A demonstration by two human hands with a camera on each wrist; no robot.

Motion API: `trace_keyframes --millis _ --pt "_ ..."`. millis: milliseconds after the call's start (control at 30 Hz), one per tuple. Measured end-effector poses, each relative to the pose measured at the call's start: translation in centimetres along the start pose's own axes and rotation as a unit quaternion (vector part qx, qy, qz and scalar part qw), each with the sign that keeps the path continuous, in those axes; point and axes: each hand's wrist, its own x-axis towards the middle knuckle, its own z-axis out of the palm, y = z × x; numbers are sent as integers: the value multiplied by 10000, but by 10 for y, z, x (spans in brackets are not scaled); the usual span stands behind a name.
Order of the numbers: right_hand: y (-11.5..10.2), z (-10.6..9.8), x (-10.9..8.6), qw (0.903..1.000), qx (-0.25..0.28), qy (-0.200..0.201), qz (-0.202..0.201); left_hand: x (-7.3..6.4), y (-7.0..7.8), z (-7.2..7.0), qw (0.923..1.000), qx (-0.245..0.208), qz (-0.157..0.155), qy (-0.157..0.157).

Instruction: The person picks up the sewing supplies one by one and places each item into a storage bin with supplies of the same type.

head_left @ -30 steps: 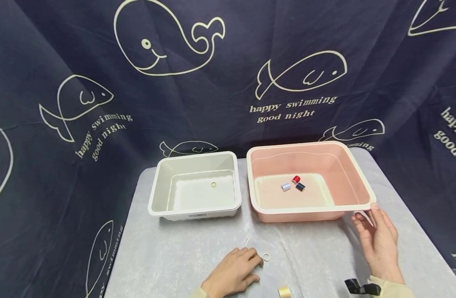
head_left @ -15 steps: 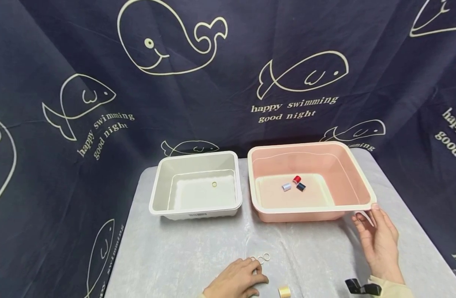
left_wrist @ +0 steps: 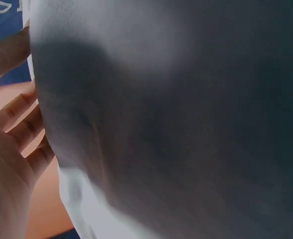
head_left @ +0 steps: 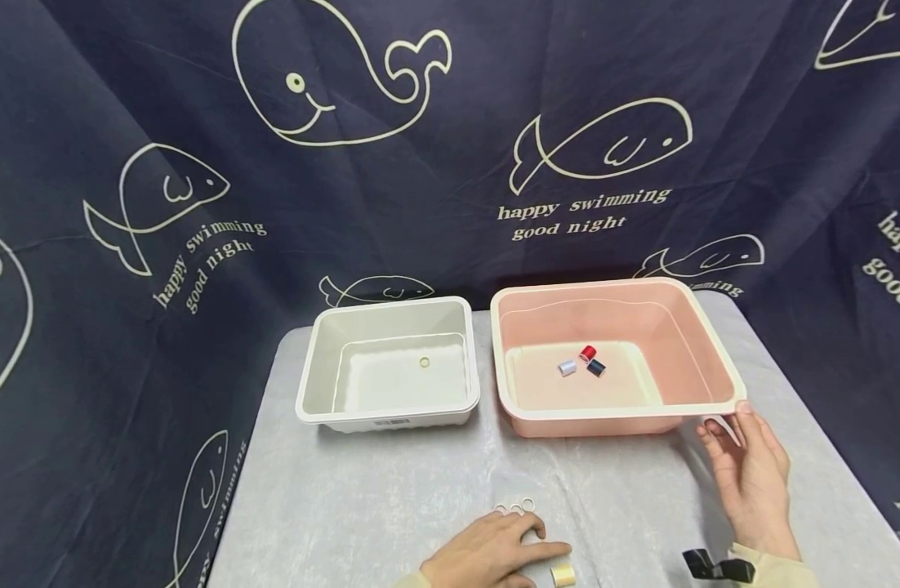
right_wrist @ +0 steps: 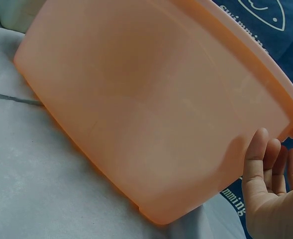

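Note:
In the head view my left hand [head_left: 490,551] is low over the table, its index finger extended just above a yellow thread spool [head_left: 563,575]. A small gap seems to separate them. Three small rings [head_left: 515,509] lie just beyond its knuckles. The left wrist view shows that hand's spread fingers [left_wrist: 24,127] beside pale cloth; the spool is not visible there. My right hand [head_left: 757,474] touches the near right corner of a pink bin [head_left: 604,426] with loosely extended fingers. Inside that bin lie a red spool [head_left: 587,353], a pale spool [head_left: 567,367] and a dark spool [head_left: 596,368].
To the left of the pink bin stands a white bin [head_left: 387,417] holding one small ring [head_left: 424,363]. Both bins sit toward the back of a table with a grey cloth [head_left: 376,482]. A dark blue curtain [head_left: 421,204] with fish drawings hangs behind and at the sides.
My left hand has moved away from the rings, uncovering two more of them, and rightward to the yellow spool. The right hand stays at the pink bin's corner.

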Motion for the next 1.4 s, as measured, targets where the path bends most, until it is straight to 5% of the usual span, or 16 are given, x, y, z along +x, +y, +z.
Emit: trace_keyframes --millis 200,400,900,1233,1400 --pt "-1 1 0 10000 32 -15 -44 15 1 1 9992 86 314 -242" --pt "-1 1 0 10000 -18 22 -69 24 4 0 9984 -63 553 -79" --pt "-1 -2 -1 9999 63 -66 -47 33 2 -5 9984 -371 356 231" --pt "-1 -2 -2 10000 67 -51 -14 41 -8 -35 9957 -472 -40 793" --pt "-1 0 -1 9998 137 -127 -7 46 -15 -56 9862 -1031 -71 1291"
